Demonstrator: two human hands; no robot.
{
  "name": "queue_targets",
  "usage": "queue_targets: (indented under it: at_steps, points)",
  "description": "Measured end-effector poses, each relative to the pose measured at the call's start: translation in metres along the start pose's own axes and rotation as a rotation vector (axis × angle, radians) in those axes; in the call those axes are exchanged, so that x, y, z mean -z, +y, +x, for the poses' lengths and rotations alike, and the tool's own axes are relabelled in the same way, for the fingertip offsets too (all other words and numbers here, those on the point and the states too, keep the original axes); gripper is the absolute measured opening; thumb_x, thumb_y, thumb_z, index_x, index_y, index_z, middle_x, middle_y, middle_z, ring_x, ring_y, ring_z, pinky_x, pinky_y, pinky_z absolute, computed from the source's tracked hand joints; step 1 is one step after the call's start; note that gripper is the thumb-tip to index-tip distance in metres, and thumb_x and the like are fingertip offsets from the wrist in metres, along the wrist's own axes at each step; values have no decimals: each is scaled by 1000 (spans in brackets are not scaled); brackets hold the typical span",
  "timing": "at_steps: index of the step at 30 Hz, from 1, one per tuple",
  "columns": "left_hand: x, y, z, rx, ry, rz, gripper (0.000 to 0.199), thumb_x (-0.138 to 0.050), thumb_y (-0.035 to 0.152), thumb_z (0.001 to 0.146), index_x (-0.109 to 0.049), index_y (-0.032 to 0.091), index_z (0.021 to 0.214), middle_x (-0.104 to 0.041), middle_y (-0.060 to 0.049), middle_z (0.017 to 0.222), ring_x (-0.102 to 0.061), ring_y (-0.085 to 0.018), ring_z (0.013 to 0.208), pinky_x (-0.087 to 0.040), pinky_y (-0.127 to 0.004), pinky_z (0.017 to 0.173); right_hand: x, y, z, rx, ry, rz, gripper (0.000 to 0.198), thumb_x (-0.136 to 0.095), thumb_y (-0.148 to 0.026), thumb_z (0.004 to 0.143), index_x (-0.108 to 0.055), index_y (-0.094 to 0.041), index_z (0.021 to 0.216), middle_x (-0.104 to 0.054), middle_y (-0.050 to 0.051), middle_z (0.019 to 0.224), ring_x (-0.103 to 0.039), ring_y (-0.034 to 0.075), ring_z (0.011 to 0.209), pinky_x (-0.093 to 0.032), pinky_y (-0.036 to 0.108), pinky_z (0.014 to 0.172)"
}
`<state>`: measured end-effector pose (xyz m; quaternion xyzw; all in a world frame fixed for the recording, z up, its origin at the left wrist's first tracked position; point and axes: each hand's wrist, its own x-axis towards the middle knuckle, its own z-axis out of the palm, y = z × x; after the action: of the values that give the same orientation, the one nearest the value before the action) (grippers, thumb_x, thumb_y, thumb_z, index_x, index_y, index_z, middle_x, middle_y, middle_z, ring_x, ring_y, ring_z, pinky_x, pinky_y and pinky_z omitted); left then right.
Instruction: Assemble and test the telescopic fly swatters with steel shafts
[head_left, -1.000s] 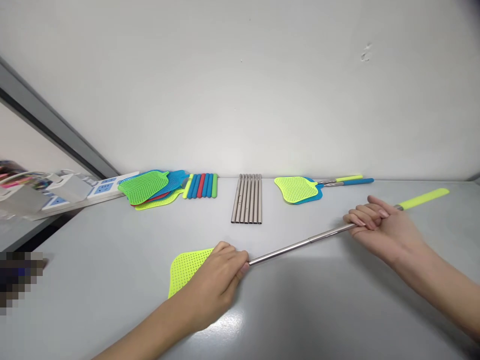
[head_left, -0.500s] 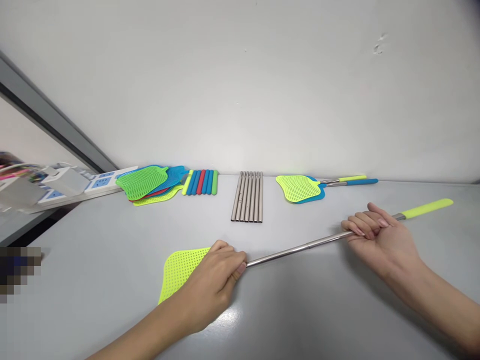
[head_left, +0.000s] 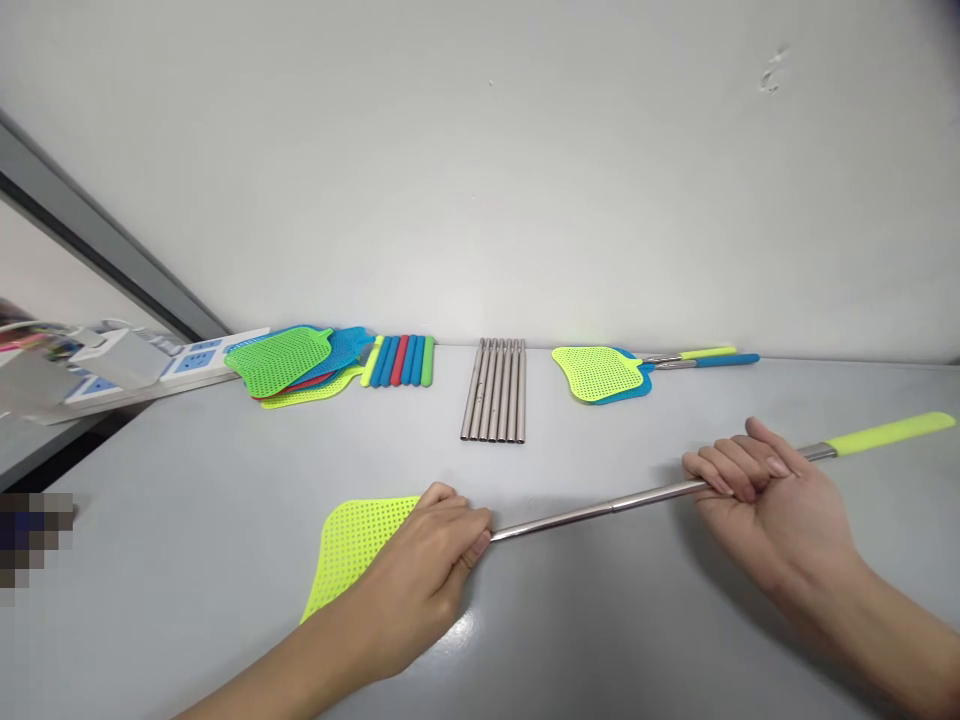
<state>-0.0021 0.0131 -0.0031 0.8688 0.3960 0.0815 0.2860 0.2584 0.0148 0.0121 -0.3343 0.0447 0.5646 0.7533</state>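
Note:
A fly swatter [head_left: 577, 514] with a yellow-green perforated head, a telescopic metal rod and a yellow-green grip stretches across the front of the table, its grip end pointing right. My left hand [head_left: 431, 565] is closed around the rod where it meets the head, hiding part of the head and the joint. Palm up, my right hand [head_left: 769, 495] has its fingers wrapped round the rod, a little short of the grip. Behind lie several bare metal rods [head_left: 493, 390] side by side. Two whole swatters [head_left: 600, 375], one yellow-green and one blue, rest at the back right.
Loose swatter heads [head_left: 281, 362] in green, blue, red and yellow-green are piled at the back left. Beside them is a row of coloured grips [head_left: 397, 360]. A white power strip [head_left: 187, 365] with plugs runs along the left edge. A wall [head_left: 480, 180] stands behind the table.
My right hand has moved slightly right and down, and the swatter's grip end now reaches farther right. My left hand stays in nearly the same place, still holding the head end.

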Motion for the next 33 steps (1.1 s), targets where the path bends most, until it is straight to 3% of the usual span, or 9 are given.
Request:
queue_targets:
  at_steps: [11, 16, 25, 33]
  points:
    - [7, 2, 0, -14, -41, 47, 21, -25, 12, 82, -28, 18, 62, -40, 1, 60, -35, -14, 60, -31, -32, 65, 1, 8, -13, -16, 58, 9, 37, -47, -14, 72, -18, -19, 50, -9, -7, 44, -13, 8, 36, -25, 20, 31]
    - [10, -8, 0, -1, 1, 121, 21, -26, 17, 83, -31, 18, 62, -41, 0, 61, -37, -15, 62, -31, -32, 63, 5, 12, -8, -102, 87, 4, 33, -46, -11, 72, -23, -19, 49, -16, -7, 42, -17, 7, 35, -28, 20, 32]
    - [14, -18, 4, 14, 78, 208, 29, -29, 29, 85, -34, 18, 59, -41, 1, 57, -38, -13, 58, -32, -31, 66, 14, 21, -3, -263, 7, 0, 27, -45, -13, 74, -30, -18, 52, -25, -6, 44, -31, 6, 41, -40, 23, 45]
    - [12, -19, 8, 20, 86, 246, 32, -33, 35, 84, -36, 16, 58, -42, 3, 55, -39, -11, 57, -30, -30, 66, 13, 22, -2, -290, 50, -20, 27, -44, -11, 73, -30, -17, 51, -24, -6, 43, -31, 6, 41, -40, 22, 43]
